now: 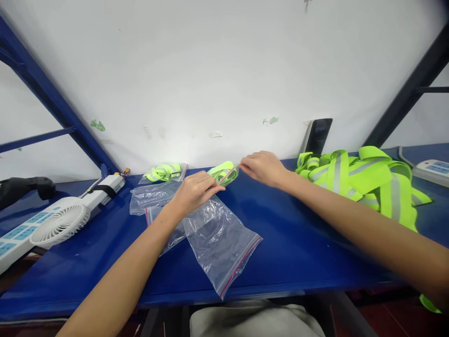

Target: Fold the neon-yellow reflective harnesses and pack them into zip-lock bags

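Observation:
A clear zip-lock bag (229, 175) is stretched between my two hands near the back of the blue table. My left hand (197, 193) pinches one end of its red-lined seal, and my right hand (264, 167) pinches the other end. Behind the seal shows a folded neon-yellow reflective strap (221, 169), which looks to be in the bag. Flat clear zip-lock bags (219, 238) lie beneath and beside my left hand, one with its red seal toward me. Further left rests another bagged reflective strap (164, 172).
Right of my right arm, a large pile of neon-yellow reflective straps (365, 178) covers the blue table (287, 238). A phone (317, 135) leans on the white wall. To the left are a white fan (61, 224), a power strip (21, 236) and a strapped battery pack (105, 189).

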`<state>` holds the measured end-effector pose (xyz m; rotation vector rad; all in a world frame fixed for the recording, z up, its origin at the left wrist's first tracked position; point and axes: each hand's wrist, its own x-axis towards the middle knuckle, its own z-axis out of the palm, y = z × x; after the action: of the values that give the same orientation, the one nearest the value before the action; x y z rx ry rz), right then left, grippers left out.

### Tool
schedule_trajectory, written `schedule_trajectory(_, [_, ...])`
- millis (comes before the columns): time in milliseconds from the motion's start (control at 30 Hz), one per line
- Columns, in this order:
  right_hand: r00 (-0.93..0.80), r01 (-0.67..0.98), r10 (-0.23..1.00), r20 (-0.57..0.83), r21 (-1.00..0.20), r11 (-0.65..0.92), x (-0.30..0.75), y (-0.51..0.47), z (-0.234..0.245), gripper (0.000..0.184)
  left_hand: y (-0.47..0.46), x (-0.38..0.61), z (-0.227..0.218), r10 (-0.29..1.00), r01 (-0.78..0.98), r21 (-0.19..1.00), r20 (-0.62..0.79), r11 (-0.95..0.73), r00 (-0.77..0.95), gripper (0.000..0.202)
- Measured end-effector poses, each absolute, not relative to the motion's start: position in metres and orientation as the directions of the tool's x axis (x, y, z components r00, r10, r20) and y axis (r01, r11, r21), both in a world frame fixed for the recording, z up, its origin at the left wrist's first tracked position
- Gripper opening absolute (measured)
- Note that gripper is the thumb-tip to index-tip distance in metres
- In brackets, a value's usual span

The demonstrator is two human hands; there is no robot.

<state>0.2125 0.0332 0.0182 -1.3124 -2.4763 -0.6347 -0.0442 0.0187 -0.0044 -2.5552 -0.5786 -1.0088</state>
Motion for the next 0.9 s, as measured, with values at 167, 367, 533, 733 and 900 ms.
schedule_trajectory(167, [-0.373, 0.926, 0.891, 0.258, 0.169, 0.339, 0.18, 0.062, 0.009, 0.036, 0.018, -0.049, -0.008, 0.432, 0.498, 0.065, 0.603, -0.865, 0.671, 0.022])
schedule_trajectory(367, [-0.254, 0.96, 0.948, 0.194, 0.166, 0.224, 0.173, 0.096, 0.0, 0.032, 0.02, -0.051, -0.019, 0.592, 0.628, 0.078, 0.437, -0.775, 0.677, 0.043])
schedule_trajectory(533, [-0.252, 0.957, 0.952, 0.175, 0.194, 0.217, 0.196, 0.081, 0.011, 0.032, 0.031, -0.056, -0.033, 0.711, 0.723, 0.128, 0.363, -0.678, 0.602, 0.057])
schedule_trajectory(733, [-0.143, 0.988, 0.933, 0.331, 0.099, 0.116, 0.27, 0.035, 0.067, 0.048, 0.039, -0.058, -0.04, 0.758, 0.742, 0.176, 0.246, -0.647, 0.604, 0.062])
schedule_trajectory(900, [-0.162, 0.967, 0.909, 0.384, -0.123, 0.224, 0.342, -0.014, 0.116, 0.047, 0.049, -0.052, -0.045, 0.796, 0.775, 0.187, 0.183, -0.604, 0.577, 0.065])
